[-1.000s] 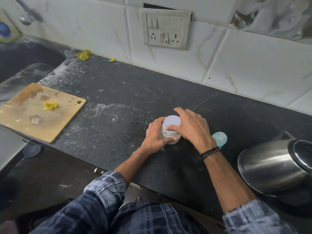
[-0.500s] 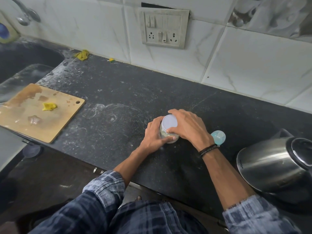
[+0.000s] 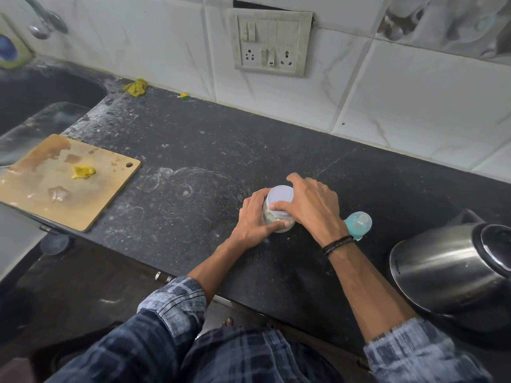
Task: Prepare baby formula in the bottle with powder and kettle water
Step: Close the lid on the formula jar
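Jar (image 3: 278, 217) of pale powder stands on the dark desk (image 3: 193, 167), mid-front. Left hand (image 3: 254, 217) wraps the jar's body, fingers curled tight around the glass. Right hand (image 3: 309, 208) sits over the white lid (image 3: 280, 196), fingers clamped on its rim. Baby bottle (image 3: 358, 222), teal, just right of the right wrist, partly hidden. Steel kettle (image 3: 448, 264) at the right edge, lid on. Wooden board (image 3: 63, 183) with a yellow scrap, far left beside the sink.

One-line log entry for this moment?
left hand holds powder jar | right hand grips lid | bottle, kettle untouched
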`<state>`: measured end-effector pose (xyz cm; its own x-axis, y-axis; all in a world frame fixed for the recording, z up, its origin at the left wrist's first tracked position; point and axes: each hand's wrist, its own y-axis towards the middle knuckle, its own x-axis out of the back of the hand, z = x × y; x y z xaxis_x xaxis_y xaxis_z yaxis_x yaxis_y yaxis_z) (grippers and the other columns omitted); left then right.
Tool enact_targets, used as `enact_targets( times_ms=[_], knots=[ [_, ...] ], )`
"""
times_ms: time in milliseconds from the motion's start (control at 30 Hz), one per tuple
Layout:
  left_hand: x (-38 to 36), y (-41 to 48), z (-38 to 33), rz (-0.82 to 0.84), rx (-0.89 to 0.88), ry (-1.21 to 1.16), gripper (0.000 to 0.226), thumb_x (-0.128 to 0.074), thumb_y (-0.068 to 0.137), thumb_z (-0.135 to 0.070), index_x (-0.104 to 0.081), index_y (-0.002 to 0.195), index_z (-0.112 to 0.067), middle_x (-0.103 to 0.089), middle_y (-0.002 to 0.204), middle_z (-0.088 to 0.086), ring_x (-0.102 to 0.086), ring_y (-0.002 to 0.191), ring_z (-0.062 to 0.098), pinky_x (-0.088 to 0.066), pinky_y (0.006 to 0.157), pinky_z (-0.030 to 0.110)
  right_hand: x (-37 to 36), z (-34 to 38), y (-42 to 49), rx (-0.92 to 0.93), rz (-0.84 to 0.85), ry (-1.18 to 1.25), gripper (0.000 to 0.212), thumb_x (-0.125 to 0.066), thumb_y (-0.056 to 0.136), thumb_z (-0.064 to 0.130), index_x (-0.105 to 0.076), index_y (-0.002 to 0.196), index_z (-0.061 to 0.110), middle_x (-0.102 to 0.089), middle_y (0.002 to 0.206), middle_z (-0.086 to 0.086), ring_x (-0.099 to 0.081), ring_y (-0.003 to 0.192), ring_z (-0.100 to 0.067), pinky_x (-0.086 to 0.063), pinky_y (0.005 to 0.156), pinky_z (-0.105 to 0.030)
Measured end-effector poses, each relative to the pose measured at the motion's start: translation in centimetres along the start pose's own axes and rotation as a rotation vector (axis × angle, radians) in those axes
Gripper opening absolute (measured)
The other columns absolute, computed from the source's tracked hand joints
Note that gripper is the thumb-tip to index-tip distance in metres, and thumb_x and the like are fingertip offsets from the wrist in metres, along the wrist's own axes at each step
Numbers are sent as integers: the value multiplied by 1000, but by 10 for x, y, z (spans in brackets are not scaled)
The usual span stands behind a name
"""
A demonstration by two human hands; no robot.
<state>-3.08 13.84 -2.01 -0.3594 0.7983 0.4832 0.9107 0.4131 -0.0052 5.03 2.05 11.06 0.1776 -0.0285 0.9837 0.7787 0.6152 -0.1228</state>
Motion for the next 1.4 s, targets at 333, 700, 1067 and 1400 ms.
enact_targets(
  times_ms=[333,700,1067,1400],
  knots=[
    [1,-1,-2,5,4,6,89,-66,64,-73,-43,141,-34,-44,134,-19,-37,125,14,-33,106,40,-3,-1,2,51,33,16,77,-74,85,60,-44,147,26,-56,138,-7,-59,123,-30,-52,91,-43],
    [3,-1,-7,10,16,-9,92,-70,61,-73,-45,140,-33,-46,133,-18,-40,123,15,-37,107,43,-8,-9,11,121,135,23,89,-81,79,44,-39,155,23,-47,142,-6,-46,130,-27,-47,91,-40],
    [3,-1,-9,79,77,-108,88,-79,64,-58,-38,140,-38,-56,126,-14,-57,116,14,-52,100,44,-6,-19,23,169,154,-69,67,-74,74,67,-41,113,23,-61,112,-2,-53,87,-25,-37,69,-34],
    [2,-4,-11,33,60,-50,88,-77,68,-61,-37,143,-39,-56,129,-15,-55,116,13,-50,102,40,-17,-19,24,137,71,-41,67,-66,74,72,-33,107,24,-70,105,-4,-52,82,-27,-38,69,-35]
  ],
)
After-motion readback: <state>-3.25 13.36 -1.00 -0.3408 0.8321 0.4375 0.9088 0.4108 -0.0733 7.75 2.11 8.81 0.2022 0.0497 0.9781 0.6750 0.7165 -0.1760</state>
